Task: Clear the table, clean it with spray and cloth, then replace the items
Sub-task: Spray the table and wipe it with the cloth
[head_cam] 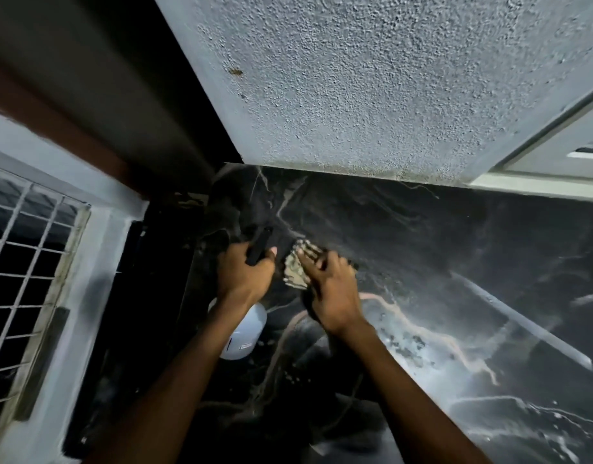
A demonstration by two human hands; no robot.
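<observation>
My left hand grips the black trigger head of a white spray bottle, whose body hangs below my wrist. My right hand lies with spread fingers on a pale patterned cloth, pressing it onto the black marble table top. The cloth sits near the table's back left part, mostly covered by my fingers. The two hands are close together, the spray nozzle just left of the cloth.
A rough white wall borders the table's far edge. A barred window with a white frame is on the left. The marble shines with pale veins towards the right front.
</observation>
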